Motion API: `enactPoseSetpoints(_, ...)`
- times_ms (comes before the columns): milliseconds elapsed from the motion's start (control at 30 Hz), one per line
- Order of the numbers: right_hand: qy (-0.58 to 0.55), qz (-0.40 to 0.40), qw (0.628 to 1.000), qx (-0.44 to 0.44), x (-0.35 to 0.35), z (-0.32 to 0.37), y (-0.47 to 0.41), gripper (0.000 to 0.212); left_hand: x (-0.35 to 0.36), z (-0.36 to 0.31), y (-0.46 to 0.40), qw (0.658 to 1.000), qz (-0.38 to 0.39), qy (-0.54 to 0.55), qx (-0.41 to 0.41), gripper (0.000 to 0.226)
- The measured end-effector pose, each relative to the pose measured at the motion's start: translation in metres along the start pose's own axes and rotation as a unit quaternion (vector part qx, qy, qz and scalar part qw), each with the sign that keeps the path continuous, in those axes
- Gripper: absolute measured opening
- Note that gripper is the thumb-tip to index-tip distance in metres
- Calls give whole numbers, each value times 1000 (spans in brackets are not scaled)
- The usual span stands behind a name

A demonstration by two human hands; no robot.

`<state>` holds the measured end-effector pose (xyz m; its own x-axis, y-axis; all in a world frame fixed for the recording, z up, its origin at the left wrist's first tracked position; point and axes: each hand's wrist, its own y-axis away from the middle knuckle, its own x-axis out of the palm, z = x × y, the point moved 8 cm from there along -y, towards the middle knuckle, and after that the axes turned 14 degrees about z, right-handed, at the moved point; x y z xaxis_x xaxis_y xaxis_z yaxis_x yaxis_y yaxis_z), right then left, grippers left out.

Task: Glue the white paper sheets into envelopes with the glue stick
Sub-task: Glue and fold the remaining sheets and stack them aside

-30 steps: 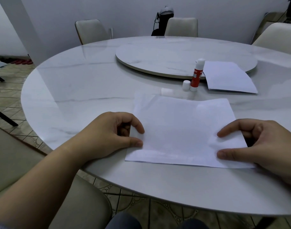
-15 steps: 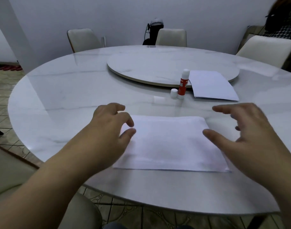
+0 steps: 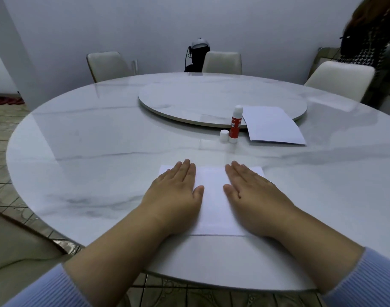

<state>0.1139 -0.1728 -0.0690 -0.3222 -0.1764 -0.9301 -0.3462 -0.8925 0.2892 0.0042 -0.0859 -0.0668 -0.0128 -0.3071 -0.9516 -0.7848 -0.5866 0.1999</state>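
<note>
A folded white paper sheet (image 3: 214,202) lies on the marble table near its front edge. My left hand (image 3: 175,191) lies flat on the sheet's left part, fingers straight and together. My right hand (image 3: 253,193) lies flat on its right part in the same way. Neither hand holds anything. Farther back a red and white glue stick (image 3: 235,125) stands upright with its top uncovered, and its white cap (image 3: 223,136) stands just to its left. A stack of white paper sheets (image 3: 273,126) lies to the right of the glue stick, partly on the turntable.
A round marble turntable (image 3: 211,100) sits on the middle of the round table (image 3: 90,140). Several pale chairs stand around the table. A dark device (image 3: 197,55) stands behind the far chair. A person in dark checked clothes (image 3: 371,36) is at the far right.
The sheet went from unfolded to folded over. Both hands let go of its side edges, rose, then came down flat on top of it. The camera view tilted up.
</note>
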Motion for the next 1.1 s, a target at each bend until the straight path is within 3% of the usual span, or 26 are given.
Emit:
enactPoseSetpoints(367,45,7,994,95,-1,-51,31,60,-3,1,3,1000,-13,15,7,59)
enactPoseSetpoints(500,63,-10,984,168,-14,-83,35,83,-4,-1,4,999,-29,15,10,59)
enactPoseSetpoints(600,-21,-81,975,206,-46,-106,19,96,-7,-4,3,999,-41,27,19,59)
enactPoseSetpoints(733,-110,-199,957,182,-91,-111,-29,79,-10,-6,-1,996,-57,53,36,59)
enactPoseSetpoints(967,-57,-210,953,211,-106,-106,-97,83,-35,12,9,944,-179,274,35,53)
enactPoseSetpoints(1100,-28,-202,950,235,-106,-106,-107,60,-33,6,7,952,-181,240,50,52)
